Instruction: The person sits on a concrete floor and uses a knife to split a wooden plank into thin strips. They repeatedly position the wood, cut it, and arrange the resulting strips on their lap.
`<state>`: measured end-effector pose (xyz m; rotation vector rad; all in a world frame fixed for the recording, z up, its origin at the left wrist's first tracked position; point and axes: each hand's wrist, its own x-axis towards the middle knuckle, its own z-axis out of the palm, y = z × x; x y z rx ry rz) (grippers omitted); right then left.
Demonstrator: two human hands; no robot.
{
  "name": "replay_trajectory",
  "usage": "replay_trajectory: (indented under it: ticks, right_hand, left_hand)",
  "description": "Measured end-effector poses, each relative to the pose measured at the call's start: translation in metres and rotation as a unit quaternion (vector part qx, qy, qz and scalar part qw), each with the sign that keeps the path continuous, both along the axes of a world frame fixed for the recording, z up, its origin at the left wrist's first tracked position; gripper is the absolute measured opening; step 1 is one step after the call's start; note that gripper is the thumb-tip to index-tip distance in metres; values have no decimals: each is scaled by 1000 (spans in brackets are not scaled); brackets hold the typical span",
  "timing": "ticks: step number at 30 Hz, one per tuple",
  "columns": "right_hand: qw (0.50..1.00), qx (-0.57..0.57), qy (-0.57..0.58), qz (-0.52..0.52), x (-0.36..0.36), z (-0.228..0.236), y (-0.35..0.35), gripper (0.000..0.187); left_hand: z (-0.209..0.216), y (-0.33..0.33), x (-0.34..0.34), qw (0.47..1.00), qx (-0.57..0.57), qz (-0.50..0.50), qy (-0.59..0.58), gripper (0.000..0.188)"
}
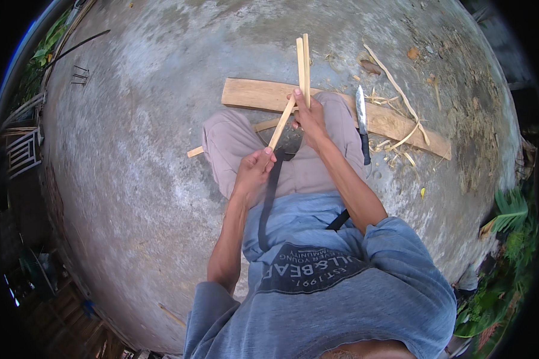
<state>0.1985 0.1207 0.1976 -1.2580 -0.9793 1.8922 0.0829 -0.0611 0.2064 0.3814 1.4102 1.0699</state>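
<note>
My left hand (pixel 254 172) is closed, pinching the lower end of a thin pale wooden stick (pixel 281 124). This stick slants up to my right hand (pixel 310 115), whose fingertips touch its upper end. Two more pale wooden sticks (pixel 303 66), side by side, stand out from the closed grip of my right hand and point away from me. Both hands are above my lap. Right of my right knee, a knife (pixel 361 112) with a dark handle rests against a long wooden plank (pixel 254 94). The plank lies crosswise beyond my knees, partly hidden by them.
Another pale stick (pixel 195 152) lies on the concrete floor (pixel 144 179), running behind my left knee. Curled wood shavings (pixel 395 143) and a long peeled strip (pixel 395 84) are scattered at the right. A brown leaf (pixel 371 67) lies farther off. Plants (pixel 515 239) border the floor.
</note>
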Motion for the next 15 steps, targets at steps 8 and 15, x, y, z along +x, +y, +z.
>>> replay_trajectory:
  ticks: [8, 15]
  right_hand:
    - [994, 83, -70, 2, 47, 1, -14, 37]
    - [794, 536, -202, 203, 52, 9, -19, 29]
  left_hand:
    - [37, -9, 8, 799, 8, -87, 595, 27]
    - [26, -11, -22, 718, 160, -213, 643, 24]
